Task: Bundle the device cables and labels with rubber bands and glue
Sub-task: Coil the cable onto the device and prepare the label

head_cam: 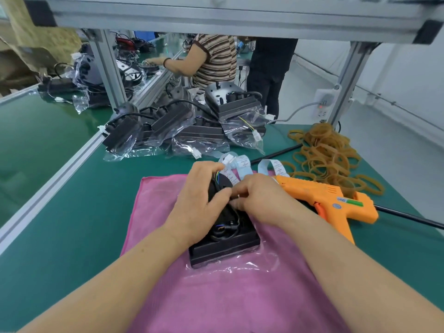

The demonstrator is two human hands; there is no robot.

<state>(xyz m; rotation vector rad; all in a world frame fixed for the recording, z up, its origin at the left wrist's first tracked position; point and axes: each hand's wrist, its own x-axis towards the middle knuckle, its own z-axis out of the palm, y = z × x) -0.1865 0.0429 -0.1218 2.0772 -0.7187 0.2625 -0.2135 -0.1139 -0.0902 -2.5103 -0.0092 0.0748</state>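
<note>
A black device in a clear plastic bag lies on a pink cloth at the table's centre. My left hand grips the device's black cables at its far end, thumb pressed on the bundle. My right hand pinches the cables beside that thumb. White and pale blue labels stick out past my fingers. An orange glue gun lies to the right, half on the cloth. A heap of tan rubber bands sits behind it.
Several bagged black devices are piled at the table's far side. An aluminium frame post stands at the back left, and a power strip hangs on the right post. Two people stand beyond the table. The glue gun's black cord runs off right.
</note>
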